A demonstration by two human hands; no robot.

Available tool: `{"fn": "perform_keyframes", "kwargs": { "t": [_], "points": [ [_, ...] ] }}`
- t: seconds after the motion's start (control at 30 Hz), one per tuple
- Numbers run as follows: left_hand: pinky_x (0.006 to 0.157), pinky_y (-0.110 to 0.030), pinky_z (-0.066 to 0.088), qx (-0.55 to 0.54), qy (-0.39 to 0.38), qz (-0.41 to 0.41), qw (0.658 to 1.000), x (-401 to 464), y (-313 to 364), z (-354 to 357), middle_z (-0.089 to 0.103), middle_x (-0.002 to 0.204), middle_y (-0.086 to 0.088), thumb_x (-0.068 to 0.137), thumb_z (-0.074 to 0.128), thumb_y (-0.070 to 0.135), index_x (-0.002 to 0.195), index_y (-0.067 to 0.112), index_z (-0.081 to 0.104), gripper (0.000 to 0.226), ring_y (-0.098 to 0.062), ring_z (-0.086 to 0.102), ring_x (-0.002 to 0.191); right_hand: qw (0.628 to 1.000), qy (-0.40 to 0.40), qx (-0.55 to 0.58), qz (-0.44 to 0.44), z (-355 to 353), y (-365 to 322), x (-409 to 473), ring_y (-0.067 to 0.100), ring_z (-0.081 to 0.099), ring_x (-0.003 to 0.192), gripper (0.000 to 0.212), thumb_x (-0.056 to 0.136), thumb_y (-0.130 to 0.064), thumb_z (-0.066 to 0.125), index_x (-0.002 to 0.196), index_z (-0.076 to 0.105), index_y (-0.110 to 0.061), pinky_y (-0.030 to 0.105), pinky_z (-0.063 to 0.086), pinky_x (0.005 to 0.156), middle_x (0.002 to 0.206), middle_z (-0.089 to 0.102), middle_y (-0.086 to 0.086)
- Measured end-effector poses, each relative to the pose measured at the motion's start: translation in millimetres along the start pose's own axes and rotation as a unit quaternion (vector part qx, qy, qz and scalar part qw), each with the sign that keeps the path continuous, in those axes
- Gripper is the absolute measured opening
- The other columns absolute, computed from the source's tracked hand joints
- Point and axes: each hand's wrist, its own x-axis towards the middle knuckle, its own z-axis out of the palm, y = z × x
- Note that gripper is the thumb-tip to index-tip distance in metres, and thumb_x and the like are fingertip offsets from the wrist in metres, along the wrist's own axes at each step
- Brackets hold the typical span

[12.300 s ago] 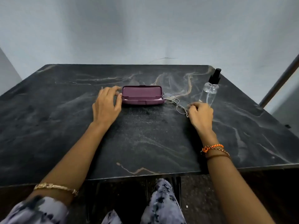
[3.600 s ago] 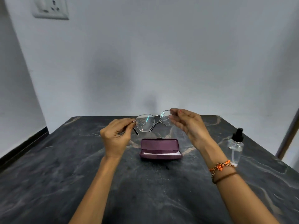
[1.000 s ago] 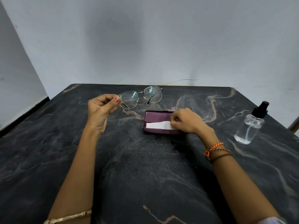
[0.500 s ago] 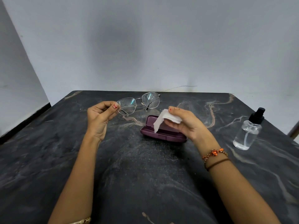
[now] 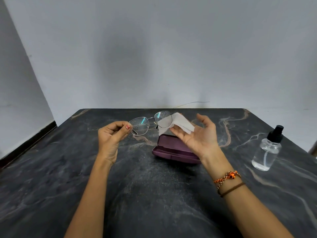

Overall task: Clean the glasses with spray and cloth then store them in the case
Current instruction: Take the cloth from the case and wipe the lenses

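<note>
While the left hand (image 5: 112,134) pinched the glasses (image 5: 151,122) by one temple end, droplets dotted both lenses.
Right hand (image 5: 197,134): palm up, fingers spread, cloth (image 5: 180,125) draped over them, touching the far lens.
Case (image 5: 173,150): open, just below the right hand.
Spray (image 5: 266,152): well right of both hands, near the table (image 5: 51,177) edge.
</note>
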Motion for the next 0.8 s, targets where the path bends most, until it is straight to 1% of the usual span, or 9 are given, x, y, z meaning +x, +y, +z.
{"fn": "perform_keyframes", "kwargs": {
  "t": [0.1, 0.23, 0.33, 0.43, 0.53, 0.6, 0.67, 0.73, 0.8],
  "points": [
    [0.062, -0.014, 0.054, 0.007, 0.004, -0.006, 1.0, 1, 1, 0, 0.073, 0.063, 0.009, 0.034, 0.085, 0.052, 0.066, 0.022, 0.074, 0.046, -0.003, 0.067, 0.065, 1.0, -0.004, -0.001, -0.003, -1, 1, -1, 0.04, 0.059, 0.098, 0.049, 0.07, -0.024, 0.046, 0.105, 0.053, 0.009, 0.05, 0.05, 0.083, 0.103, 0.062, 0.026],
    [0.061, -0.014, 0.054, 0.011, 0.004, -0.003, 1.0, 1, 3, 1, 0.073, 0.063, 0.008, 0.045, 0.083, 0.041, 0.068, 0.021, 0.074, 0.032, -0.004, 0.068, 0.064, 1.0, -0.011, 0.008, -0.009, 2, 3, 0, 0.04, 0.064, 0.089, 0.033, 0.075, -0.01, 0.039, 0.096, 0.054, 0.011, 0.052, 0.051, 0.082, 0.093, 0.068, 0.027],
    [0.059, -0.013, 0.054, 0.025, 0.009, 0.0, 1.0, -1, 5, 5, 0.072, 0.061, 0.009, 0.059, 0.071, 0.018, 0.067, 0.02, 0.074, 0.009, -0.003, 0.067, 0.062, 0.999, 0.02, -0.031, -0.025, 4, 7, 4, 0.031, 0.071, 0.067, 0.02, 0.089, 0.0, 0.037, 0.089, 0.055, 0.007, 0.04, 0.056, 0.069, 0.073, 0.072, 0.021],
    [0.057, -0.012, 0.053, 0.036, 0.005, 0.011, 0.999, -4, 7, 7, 0.072, 0.06, 0.009, 0.062, 0.067, 0.013, 0.067, 0.02, 0.074, 0.011, -0.003, 0.066, 0.061, 0.995, 0.05, -0.065, -0.057, 3, 13, 9, 0.019, 0.071, 0.063, 0.012, 0.089, -0.003, 0.049, 0.083, 0.059, -0.003, 0.032, 0.058, 0.066, 0.067, 0.073, 0.011],
    [0.057, -0.012, 0.053, 0.034, 0.004, 0.019, 0.999, -5, 8, 9, 0.072, 0.061, 0.008, 0.061, 0.067, 0.012, 0.068, 0.019, 0.074, 0.011, -0.004, 0.067, 0.061, 0.986, 0.061, -0.131, -0.083, 7, 17, 13, 0.01, 0.07, 0.063, 0.008, 0.084, -0.003, 0.058, 0.088, 0.062, -0.008, 0.022, 0.059, 0.061, 0.067, 0.074, 0.001],
    [0.057, -0.013, 0.053, 0.039, 0.001, 0.024, 0.999, -5, 8, 10, 0.072, 0.061, 0.008, 0.06, 0.068, 0.013, 0.068, 0.02, 0.074, 0.012, -0.004, 0.066, 0.06, 0.974, 0.08, -0.18, -0.111, 12, 20, 14, 0.007, 0.069, 0.062, 0.017, 0.08, -0.003, 0.063, 0.094, 0.06, -0.011, 0.019, 0.055, 0.055, 0.071, 0.072, -0.001],
    [0.057, -0.013, 0.053, 0.043, -0.004, 0.025, 0.999, -5, 9, 12, 0.072, 0.062, 0.007, 0.06, 0.069, 0.013, 0.068, 0.02, 0.074, 0.012, -0.005, 0.066, 0.061, 0.96, 0.112, -0.208, -0.15, 19, 23, 16, 0.013, 0.066, 0.072, 0.034, 0.075, 0.002, 0.067, 0.105, 0.056, -0.009, 0.022, 0.053, 0.061, 0.083, 0.066, 0.003],
    [0.057, -0.012, 0.052, 0.045, -0.006, 0.024, 0.999, -5, 10, 13, 0.072, 0.062, 0.007, 0.06, 0.069, 0.013, 0.068, 0.019, 0.074, 0.012, -0.004, 0.066, 0.061, 0.958, 0.148, -0.179, -0.167, 25, 26, 18, 0.022, 0.062, 0.088, 0.048, 0.072, 0.009, 0.067, 0.114, 0.05, -0.005, 0.028, 0.053, 0.073, 0.101, 0.059, 0.01],
    [0.057, -0.012, 0.052, 0.044, -0.002, 0.025, 0.999, -6, 11, 13, 0.072, 0.062, 0.008, 0.06, 0.069, 0.013, 0.069, 0.019, 0.074, 0.012, -0.004, 0.066, 0.061, 0.97, 0.153, -0.121, -0.142, 29, 28, 19, 0.021, 0.061, 0.084, 0.042, 0.074, 0.011, 0.064, 0.111, 0.049, -0.002, 0.025, 0.056, 0.067, 0.099, 0.059, 0.011]
  ]
}}
